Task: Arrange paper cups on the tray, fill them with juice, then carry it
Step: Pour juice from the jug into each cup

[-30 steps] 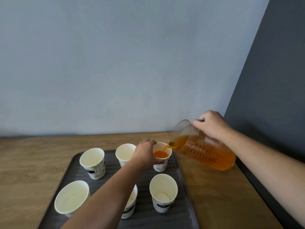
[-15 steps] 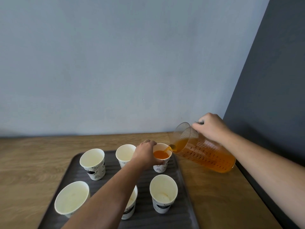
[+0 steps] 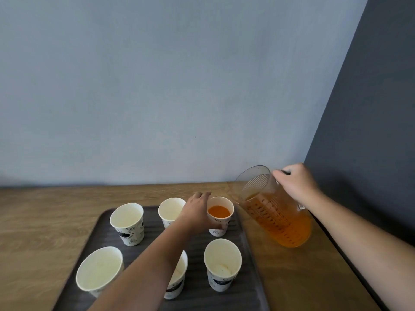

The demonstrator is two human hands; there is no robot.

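A dark ribbed tray (image 3: 246, 261) on the wooden table holds several white paper cups in two rows. The back right cup (image 3: 220, 215) contains orange juice. My left hand (image 3: 196, 213) wraps around that cup from its left side. My right hand (image 3: 296, 184) grips the handle of a clear ribbed jug (image 3: 276, 212) of orange juice, held right of the tray and tipped only slightly toward the cup; no juice flows. The back middle cup (image 3: 170, 209), back left cup (image 3: 127, 222), front left cup (image 3: 98, 269) and front right cup (image 3: 222, 264) show no juice. My left forearm partly hides the front middle cup (image 3: 178, 279).
The wooden table (image 3: 45, 221) runs to a pale blue wall behind. A dark grey wall (image 3: 370, 131) stands close on the right, along the table's right edge. Bare wood lies left of the tray and right of it under the jug.
The jug has tilted back toward upright and drawn away to the right; the stream into the back right cup has stopped. My left hand still holds that cup.
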